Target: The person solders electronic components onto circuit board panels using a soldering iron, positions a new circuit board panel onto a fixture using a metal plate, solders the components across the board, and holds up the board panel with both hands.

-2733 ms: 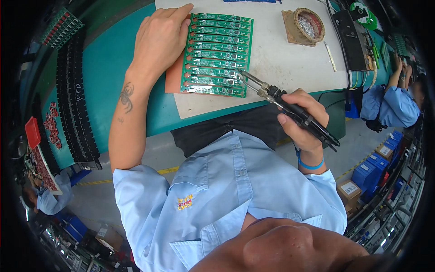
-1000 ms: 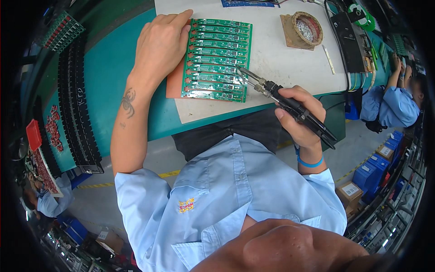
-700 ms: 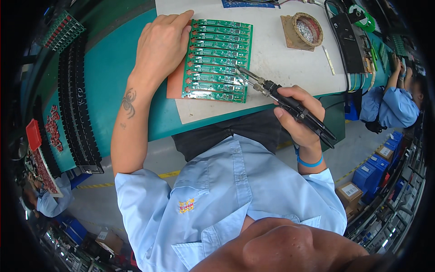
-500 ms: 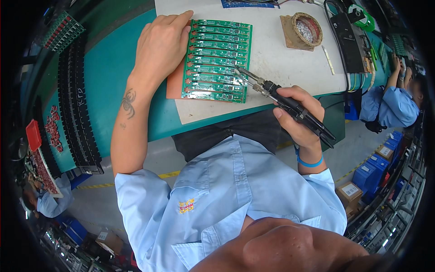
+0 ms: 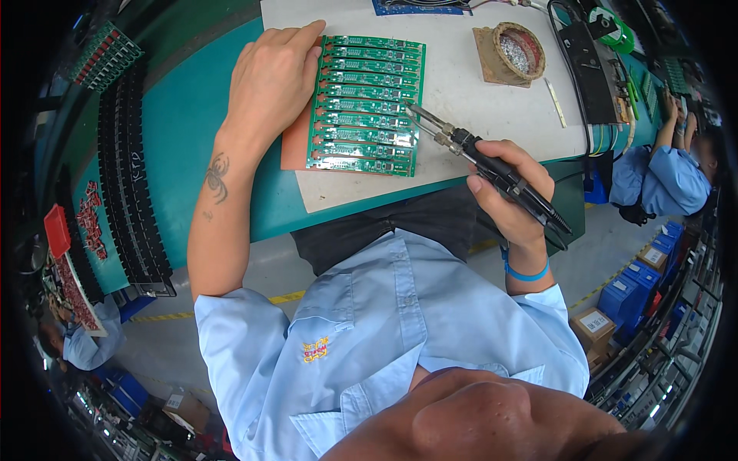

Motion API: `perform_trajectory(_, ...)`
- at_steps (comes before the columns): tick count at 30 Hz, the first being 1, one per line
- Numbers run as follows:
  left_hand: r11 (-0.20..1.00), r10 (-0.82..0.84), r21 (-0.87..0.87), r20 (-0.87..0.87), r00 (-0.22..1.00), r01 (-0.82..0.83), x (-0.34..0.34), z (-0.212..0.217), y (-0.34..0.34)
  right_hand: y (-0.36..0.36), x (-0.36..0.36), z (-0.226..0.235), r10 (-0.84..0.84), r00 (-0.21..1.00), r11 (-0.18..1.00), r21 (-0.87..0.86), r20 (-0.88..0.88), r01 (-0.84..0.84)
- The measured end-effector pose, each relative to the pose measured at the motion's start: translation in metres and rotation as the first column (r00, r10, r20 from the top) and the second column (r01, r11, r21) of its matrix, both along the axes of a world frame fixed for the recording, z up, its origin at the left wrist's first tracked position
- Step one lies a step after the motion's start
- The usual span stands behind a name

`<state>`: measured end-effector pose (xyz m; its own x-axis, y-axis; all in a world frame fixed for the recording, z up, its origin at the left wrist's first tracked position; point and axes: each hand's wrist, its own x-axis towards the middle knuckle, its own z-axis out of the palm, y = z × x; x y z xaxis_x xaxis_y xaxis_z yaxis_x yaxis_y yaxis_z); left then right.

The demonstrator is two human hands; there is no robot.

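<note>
Head cam: soldering iron [image 5: 496,170] at a green circuit board [image 5: 367,106]
Right hand [image 5: 513,217] gripping the iron; left hand [image 5: 273,81] against the board's left edge, can't tell if pinching.

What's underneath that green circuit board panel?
An orange sheet shows past the green panel at its lower left. Anything else underneath is covered by the panel, and the left hand blocks the view at upper left.

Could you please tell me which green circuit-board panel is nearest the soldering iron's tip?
The multi-strip panel on the orange sheet, beside the left hand; the green panels at upper left are much farther from the soldering iron.
</note>
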<state>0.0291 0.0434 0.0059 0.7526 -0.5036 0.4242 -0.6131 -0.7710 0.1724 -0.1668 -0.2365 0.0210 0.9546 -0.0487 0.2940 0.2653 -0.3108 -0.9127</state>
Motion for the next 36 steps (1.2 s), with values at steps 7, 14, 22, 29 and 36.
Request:
perform_trajectory(7,1.0,-0.014,-0.011,0.014,1.0,0.014,0.0,-0.001,0.0,0.003,0.004,-0.001,0.0,1.0,1.0,0.002,-0.026,0.0)
perform_trajectory(14,1.0,-0.01,-0.007,0.01,1.0,0.01,0.0,0.001,-0.001,0.005,0.003,0.0,-0.015,0.998,1.0,0.021,-0.055,0.016)
perform_trajectory(22,1.0,-0.006,-0.005,0.01,1.0,0.006,0.0,0.0,-0.001,0.002,0.003,-0.001,0.017,0.999,0.999,-0.03,-0.046,-0.018)
perform_trajectory(29,1.0,-0.009,-0.01,0.015,1.0,0.01,0.0,-0.001,0.0,-0.002,-0.001,0.001,-0.075,0.996,0.997,0.001,-0.039,0.075)
perform_trajectory(36,0.999,-0.022,-0.03,-0.011,1.0,0.021,-0.001,-0.001,-0.001,-0.027,0.019,-0.01,-0.408,0.913,0.913,0.047,0.029,0.406)
